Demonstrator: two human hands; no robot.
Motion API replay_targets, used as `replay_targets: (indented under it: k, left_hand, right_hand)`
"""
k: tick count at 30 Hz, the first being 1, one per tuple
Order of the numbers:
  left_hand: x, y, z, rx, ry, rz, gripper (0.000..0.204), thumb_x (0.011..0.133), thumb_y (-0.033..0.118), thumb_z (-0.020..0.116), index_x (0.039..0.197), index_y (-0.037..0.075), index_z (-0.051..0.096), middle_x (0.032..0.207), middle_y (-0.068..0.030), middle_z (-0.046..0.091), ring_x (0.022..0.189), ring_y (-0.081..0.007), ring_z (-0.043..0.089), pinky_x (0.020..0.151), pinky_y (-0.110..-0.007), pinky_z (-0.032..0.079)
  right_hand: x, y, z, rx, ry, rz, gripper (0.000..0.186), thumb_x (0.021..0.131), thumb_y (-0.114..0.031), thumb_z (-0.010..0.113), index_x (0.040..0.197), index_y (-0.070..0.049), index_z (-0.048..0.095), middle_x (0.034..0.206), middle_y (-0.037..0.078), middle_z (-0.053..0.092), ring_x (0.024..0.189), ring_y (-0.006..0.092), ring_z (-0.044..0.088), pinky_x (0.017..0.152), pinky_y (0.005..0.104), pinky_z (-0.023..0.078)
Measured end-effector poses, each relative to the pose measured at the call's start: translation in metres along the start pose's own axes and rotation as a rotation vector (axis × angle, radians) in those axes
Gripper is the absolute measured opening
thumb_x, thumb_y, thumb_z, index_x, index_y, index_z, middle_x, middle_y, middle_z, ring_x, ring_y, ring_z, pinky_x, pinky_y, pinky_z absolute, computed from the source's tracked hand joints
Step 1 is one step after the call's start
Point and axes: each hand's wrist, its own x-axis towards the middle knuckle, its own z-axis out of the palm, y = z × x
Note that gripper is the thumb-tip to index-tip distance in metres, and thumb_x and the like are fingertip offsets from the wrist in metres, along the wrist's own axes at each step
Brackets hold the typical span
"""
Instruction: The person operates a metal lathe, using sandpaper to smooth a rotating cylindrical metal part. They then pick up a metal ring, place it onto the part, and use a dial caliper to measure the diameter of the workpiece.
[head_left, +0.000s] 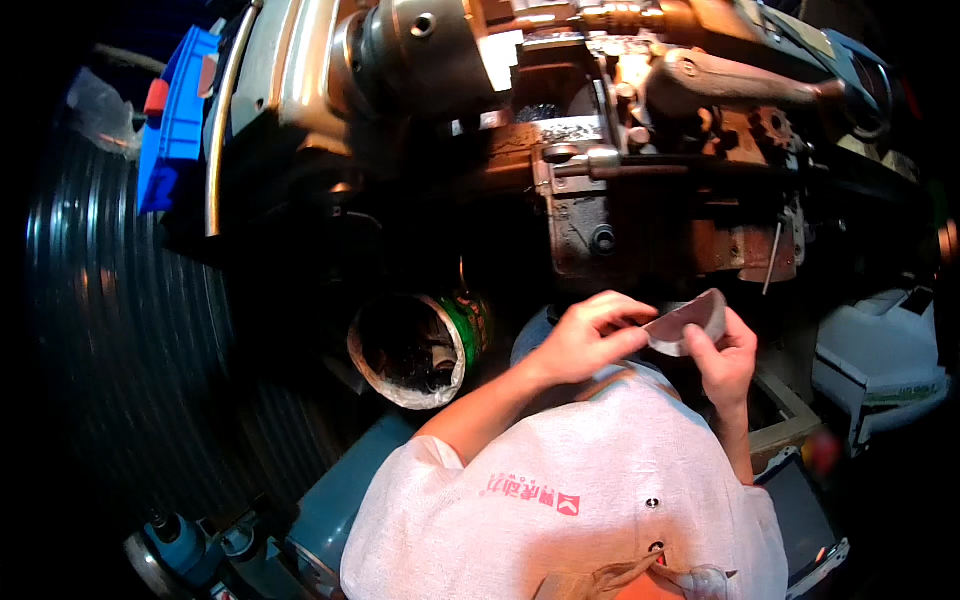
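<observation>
In front of my chest I hold a curled piece of sandpaper [697,318], dull reddish-brown on one face and pale on the other. My left hand [592,335] pinches its pointed left end between thumb and fingers. At the other end my right hand [727,357] grips it, the thumb pressed on the inner face and the fingers mostly hidden behind. Both hands are nearest to the front of a metal lathe [600,225], apart from it.
The lathe's large chuck [425,60] is at the upper left, and a handle lever [735,88] at the upper right. An open bucket [465,350] with dark contents stands left of my hands. A blue plastic bin [180,120] sits far left, a white container [880,350] right.
</observation>
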Motion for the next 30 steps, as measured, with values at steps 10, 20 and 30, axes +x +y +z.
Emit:
replay_targets:
  k: [10,20,30]
  left_hand:
    - [-0.053,-0.232,-0.3,-0.087,1.021,-0.546,0.027,0.086,0.024,0.065,0.101,0.002,0.064,0.081,-0.0049,0.062,0.065,-0.0128,0.057,0.052,-0.028,0.047]
    - [-0.061,-0.358,-0.328,-0.118,0.833,-0.892,0.073,0.079,0.028,0.075,0.138,0.006,0.038,0.115,-0.0101,0.059,0.1,-0.0232,0.06,0.08,-0.038,0.05]
    - [-0.063,-0.188,-0.328,-0.464,0.893,-0.66,0.013,0.091,0.021,0.058,0.086,0.009,0.054,0.067,-0.004,0.052,0.044,-0.0094,0.043,0.035,-0.021,0.027]
  right_hand:
    - [0.018,0.012,0.033,-0.057,0.163,0.086,0.022,0.088,-0.012,0.063,0.106,0.001,0.061,0.095,0.004,0.065,0.084,0.0094,0.058,0.076,0.0243,0.047]
    - [0.031,-0.028,0.074,-0.051,0.206,0.118,0.015,0.082,-0.006,0.063,0.096,0.001,0.062,0.085,0.004,0.065,0.076,0.0091,0.06,0.07,0.0251,0.048]
    - [0.042,-0.011,0.085,0.056,0.147,0.138,0.014,0.084,-0.006,0.063,0.097,0.001,0.063,0.088,0.003,0.066,0.081,0.0086,0.059,0.073,0.025,0.047]
